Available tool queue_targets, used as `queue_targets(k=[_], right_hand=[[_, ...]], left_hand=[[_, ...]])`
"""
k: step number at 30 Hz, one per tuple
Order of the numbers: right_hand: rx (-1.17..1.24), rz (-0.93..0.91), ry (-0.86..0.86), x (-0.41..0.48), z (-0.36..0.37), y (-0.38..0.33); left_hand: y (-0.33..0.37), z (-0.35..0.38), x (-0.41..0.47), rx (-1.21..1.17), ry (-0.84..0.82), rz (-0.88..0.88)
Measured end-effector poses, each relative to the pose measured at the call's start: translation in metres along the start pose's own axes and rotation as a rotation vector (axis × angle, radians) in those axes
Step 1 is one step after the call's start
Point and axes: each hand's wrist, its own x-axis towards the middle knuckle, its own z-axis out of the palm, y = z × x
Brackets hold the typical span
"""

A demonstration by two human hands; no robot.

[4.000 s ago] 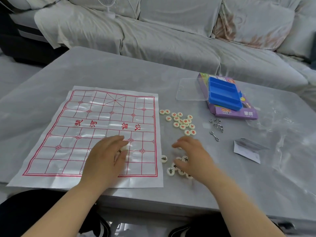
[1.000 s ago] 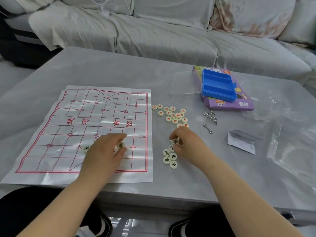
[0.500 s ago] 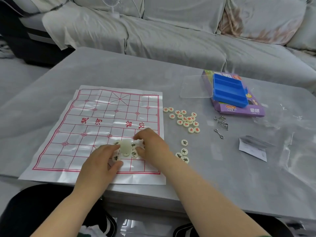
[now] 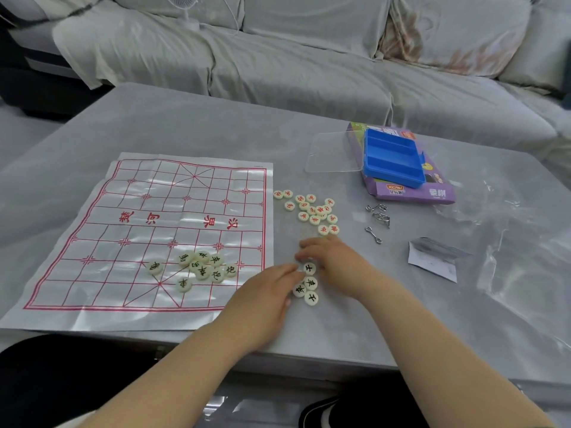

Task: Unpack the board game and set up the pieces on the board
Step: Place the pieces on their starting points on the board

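Straight-fingered and holding nothing, the left grip (image 4: 265,299) touches the loose black-lettered pieces (image 4: 310,283) on the worktop (image 4: 216,125), just right of the board (image 4: 123,217). The right grip (image 4: 335,264) arches over them, and whether it pinches one cannot be told. Both are probably herding them toward the heap (image 4: 200,268) on the board.

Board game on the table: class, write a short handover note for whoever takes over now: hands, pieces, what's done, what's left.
Left hand: fingers straight, tips at the loose black pieces right of the board.
Right hand: arched over them; grip unclear.
Done: tray emptied, board spread, black cluster heaped on it.
Left: red pieces lie off the board; nothing stands in its starting place.
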Motion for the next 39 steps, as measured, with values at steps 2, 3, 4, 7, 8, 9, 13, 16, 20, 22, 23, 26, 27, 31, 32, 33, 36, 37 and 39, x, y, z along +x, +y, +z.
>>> queue_targets(k=[2, 3, 4, 7, 8, 9, 13, 16, 20, 22, 23, 26, 27, 31, 32, 33, 36, 37, 39], right_hand=[[-0.04, 0.015, 0.01, -0.003, -0.001, 0.003], [-0.044, 0.033, 0.032, -0.005, -0.001, 0.004], [-0.037, 0.062, 0.055, -0.007, 0.0, 0.006], [0.042, 0.168, 0.108, -0.017, 0.004, 0.014], [0.087, 0.197, 0.126, -0.02, 0.005, 0.016], [0.139, 0.217, 0.149, -0.024, 0.005, 0.018], [0.261, 0.202, 0.184, -0.029, 0.005, 0.013], [0.245, 0.152, 0.17, -0.025, 0.006, 0.004], [0.204, 0.117, 0.153, -0.02, 0.007, -0.001], [0.207, 0.119, 0.166, -0.02, 0.008, -0.001], [0.206, 0.123, 0.172, -0.02, 0.008, 0.0], [0.203, 0.12, 0.172, -0.021, 0.008, -0.001], [0.199, 0.109, 0.159, -0.021, 0.008, -0.002], [0.142, 0.092, 0.082, -0.014, 0.007, -0.009], [0.119, 0.095, 0.076, -0.011, 0.006, -0.011], [0.095, 0.1, 0.075, -0.009, 0.005, -0.012], [0.073, 0.114, 0.075, -0.005, 0.002, -0.016], [0.083, 0.112, 0.079, -0.004, 0.001, -0.018], [0.128, 0.092, 0.109, 0.0, -0.001, -0.027]], left_hand=[[0.003, 0.003, 0.007, -0.004, -0.018, 0.016], [0.004, 0.003, 0.01, 0.004, -0.025, 0.026], [0.005, 0.004, 0.013, 0.02, -0.027, 0.036], [0.005, 0.005, 0.02, 0.063, -0.054, 0.039], [0.005, 0.004, 0.022, 0.078, -0.065, 0.043], [0.005, 0.004, 0.024, 0.088, -0.072, 0.04], [0.004, 0.0, 0.028, 0.093, -0.058, 0.013], [0.003, -0.002, 0.026, 0.112, -0.043, -0.009], [0.002, -0.002, 0.027, 0.152, -0.048, -0.013], [0.001, -0.002, 0.027, 0.145, -0.026, -0.017], [0.0, -0.002, 0.027, 0.127, -0.005, -0.018], [-0.003, -0.01, 0.02, 0.017, 0.098, -0.044], [-0.004, -0.016, 0.016, -0.024, 0.151, -0.06], [-0.02, -0.033, -0.013, -0.088, 0.337, -0.153], [-0.027, -0.035, -0.022, -0.079, 0.345, -0.173], [-0.034, -0.036, -0.03, -0.058, 0.345, -0.187], [-0.054, -0.034, -0.052, 0.047, 0.316, -0.234], [-0.06, -0.033, -0.056, 0.077, 0.303, -0.252], [-0.067, -0.031, -0.06, 0.11, 0.301, -0.291]])
